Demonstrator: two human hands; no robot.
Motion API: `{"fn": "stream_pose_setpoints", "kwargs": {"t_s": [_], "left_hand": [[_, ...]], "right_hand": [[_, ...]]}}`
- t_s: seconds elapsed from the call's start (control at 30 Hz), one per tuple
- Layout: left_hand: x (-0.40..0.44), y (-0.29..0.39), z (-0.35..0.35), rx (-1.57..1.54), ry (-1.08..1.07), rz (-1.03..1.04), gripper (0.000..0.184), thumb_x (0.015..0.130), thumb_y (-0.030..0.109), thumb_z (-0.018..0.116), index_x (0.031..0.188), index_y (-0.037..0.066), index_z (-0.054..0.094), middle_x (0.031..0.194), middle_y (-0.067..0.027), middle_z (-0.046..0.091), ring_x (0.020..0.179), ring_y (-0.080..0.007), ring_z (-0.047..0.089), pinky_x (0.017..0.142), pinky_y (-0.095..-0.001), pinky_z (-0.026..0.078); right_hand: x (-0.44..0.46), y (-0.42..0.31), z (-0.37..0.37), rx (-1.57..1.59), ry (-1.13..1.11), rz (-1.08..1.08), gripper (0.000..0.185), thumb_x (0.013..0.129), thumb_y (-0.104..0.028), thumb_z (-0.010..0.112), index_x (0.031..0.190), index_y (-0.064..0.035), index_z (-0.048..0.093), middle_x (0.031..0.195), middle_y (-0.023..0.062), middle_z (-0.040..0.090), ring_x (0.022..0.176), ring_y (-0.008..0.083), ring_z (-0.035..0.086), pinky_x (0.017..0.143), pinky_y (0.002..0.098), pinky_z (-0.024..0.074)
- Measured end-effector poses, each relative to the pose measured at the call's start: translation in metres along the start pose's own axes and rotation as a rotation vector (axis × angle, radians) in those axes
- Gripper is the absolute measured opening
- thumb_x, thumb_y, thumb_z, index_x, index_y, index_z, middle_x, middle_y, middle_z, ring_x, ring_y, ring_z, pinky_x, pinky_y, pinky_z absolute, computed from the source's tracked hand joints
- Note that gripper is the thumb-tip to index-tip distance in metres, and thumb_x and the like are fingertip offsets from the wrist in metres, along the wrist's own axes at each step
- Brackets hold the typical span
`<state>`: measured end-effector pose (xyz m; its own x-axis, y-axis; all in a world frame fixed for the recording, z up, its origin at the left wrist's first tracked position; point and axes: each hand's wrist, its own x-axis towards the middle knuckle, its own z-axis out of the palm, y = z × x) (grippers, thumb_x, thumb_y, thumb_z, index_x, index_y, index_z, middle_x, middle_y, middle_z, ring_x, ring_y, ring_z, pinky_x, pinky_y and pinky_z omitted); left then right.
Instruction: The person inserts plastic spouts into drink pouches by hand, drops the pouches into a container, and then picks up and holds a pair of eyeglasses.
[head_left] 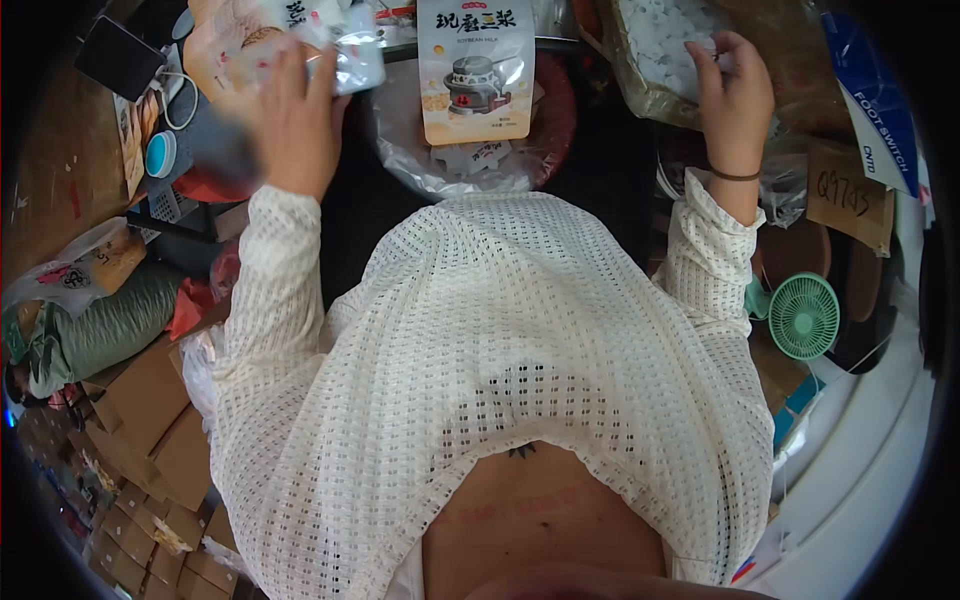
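Near the top centre, a white and orange soybean milk pouch (476,75) lies upright over a round bin lined with clear plastic (400,140). My left hand (300,115) rests on printed pouches (235,50) at the upper left, fingers spread; a clear, shiny packet (360,60) is beside its fingertips. At the upper right, my right hand (738,95) is at the edge of a tray (632,75) of small white pieces (660,40). Its thumb and index finger are bent towards each other over the pieces, and what they pinch is too small to name.
A phone (120,58) and a blue-lidded round container (160,155) are at the left. On the right are a blue foot switch box (872,100), a cardboard piece (850,200) and a green fan (803,315). Cardboard boxes (150,400) stand at the lower left.
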<state>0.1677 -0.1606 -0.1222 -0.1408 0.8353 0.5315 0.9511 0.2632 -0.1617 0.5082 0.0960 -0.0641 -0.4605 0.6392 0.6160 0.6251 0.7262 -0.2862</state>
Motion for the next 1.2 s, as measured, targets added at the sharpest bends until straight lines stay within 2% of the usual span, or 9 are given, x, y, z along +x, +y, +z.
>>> {"fn": "stream_pose_setpoints", "kwargs": {"t_s": [0.07, 0.2, 0.27, 0.33, 0.6, 0.73, 0.83, 1.03, 1.2], "left_hand": [[-0.007, -0.009, -0.001, -0.221, -0.013, 0.088, 0.027, 0.097, 0.01, 0.063, 0.121, 0.001, 0.066, 0.119, -0.0153, 0.068, 0.102, -0.0288, 0.068, 0.087, -0.0381, 0.052], [-0.002, 0.008, -0.014, -1.267, -0.027, -0.54, 0.02, 0.101, 0.011, 0.061, 0.116, 0.001, 0.07, 0.099, -0.0044, 0.074, 0.09, -0.0109, 0.065, 0.083, -0.0271, 0.051], [-0.001, 0.02, -0.019, -1.45, -0.207, -0.585, 0.021, 0.099, 0.013, 0.067, 0.115, 0.0, 0.07, 0.102, -0.0018, 0.072, 0.09, -0.0071, 0.062, 0.081, -0.0236, 0.05], [0.001, 0.036, -0.019, -1.566, -0.304, -0.575, 0.023, 0.095, 0.014, 0.072, 0.114, 0.0, 0.071, 0.1, -0.0003, 0.071, 0.087, -0.0038, 0.06, 0.077, -0.0197, 0.048], [0.013, 0.088, -0.032, -1.78, -0.609, -0.569, 0.028, 0.097, 0.019, 0.071, 0.117, -0.001, 0.07, 0.098, -0.0023, 0.074, 0.077, -0.0069, 0.065, 0.073, -0.0204, 0.053], [0.013, 0.106, -0.045, -1.985, -0.879, -0.621, 0.033, 0.103, 0.026, 0.061, 0.118, -0.003, 0.067, 0.11, -0.007, 0.072, 0.097, -0.0108, 0.067, 0.083, -0.0261, 0.056], [0.012, 0.116, -0.038, -1.997, -0.839, -0.581, 0.033, 0.103, 0.026, 0.061, 0.121, -0.002, 0.066, 0.112, -0.0066, 0.072, 0.097, -0.0105, 0.067, 0.085, -0.0253, 0.055], [0.017, 0.121, -0.041, -1.945, -0.979, -0.486, 0.036, 0.103, 0.026, 0.061, 0.125, -0.002, 0.065, 0.116, -0.0081, 0.071, 0.1, -0.0113, 0.067, 0.091, -0.0273, 0.053], [0.016, 0.125, -0.035, -2.08, -1.004, -0.555, 0.031, 0.101, 0.016, 0.062, 0.124, -0.005, 0.064, 0.118, -0.011, 0.071, 0.102, -0.0148, 0.068, 0.091, -0.0299, 0.055]], "right_hand": [[-0.001, -0.003, 0.001, 0.194, 0.035, 0.099, 0.026, 0.091, -0.019, 0.076, 0.108, -0.0004, 0.067, 0.091, 0.0056, 0.068, 0.079, 0.0124, 0.06, 0.073, 0.0274, 0.0499], [-0.009, -0.038, 0.006, 0.447, -0.059, 0.078, 0.023, 0.092, -0.014, 0.075, 0.11, -0.0017, 0.068, 0.092, 0.002, 0.068, 0.077, 0.0085, 0.06, 0.07, 0.0247, 0.0486], [-0.005, -0.081, 0.002, 0.593, -0.343, 0.026, 0.016, 0.095, -0.009, 0.065, 0.108, 0.0006, 0.066, 0.094, 0.0158, 0.068, 0.083, 0.0297, 0.066, 0.075, 0.0358, 0.0517], [-0.006, -0.102, 0.008, 0.678, -0.353, -0.119, 0.01, 0.092, -0.005, 0.068, 0.101, 0.0, 0.068, 0.09, 0.0099, 0.068, 0.078, 0.0197, 0.064, 0.071, 0.0314, 0.0505], [0.013, -0.13, 0.0, 0.642, -0.354, -0.299, 0.008, 0.09, -0.004, 0.068, 0.098, -0.0017, 0.069, 0.078, 0.0148, 0.065, 0.076, 0.0335, 0.064, 0.067, 0.0385, 0.0507], [0.014, -0.116, -0.01, 0.589, -0.492, -0.327, 0.009, 0.091, -0.005, 0.066, 0.098, -0.0016, 0.069, 0.082, 0.0157, 0.065, 0.078, 0.0355, 0.064, 0.068, 0.0409, 0.0507], [0.004, -0.108, -0.013, 0.407, -0.463, -0.322, 0.018, 0.093, -0.014, 0.07, 0.107, -0.0025, 0.07, 0.092, 0.0088, 0.07, 0.078, 0.0206, 0.066, 0.07, 0.0286, 0.051], [0.004, -0.099, -0.023, 0.332, -0.609, -0.384, 0.014, 0.096, -0.015, 0.065, 0.103, -0.0031, 0.07, 0.091, 0.0126, 0.068, 0.08, 0.0288, 0.066, 0.07, 0.0343, 0.0519], [0.015, -0.086, -0.015, 0.299, -0.279, -0.378, 0.011, 0.091, -0.004, 0.066, 0.102, -0.0016, 0.068, 0.087, 0.015, 0.066, 0.079, 0.0347, 0.065, 0.069, 0.0399, 0.0513]]}}
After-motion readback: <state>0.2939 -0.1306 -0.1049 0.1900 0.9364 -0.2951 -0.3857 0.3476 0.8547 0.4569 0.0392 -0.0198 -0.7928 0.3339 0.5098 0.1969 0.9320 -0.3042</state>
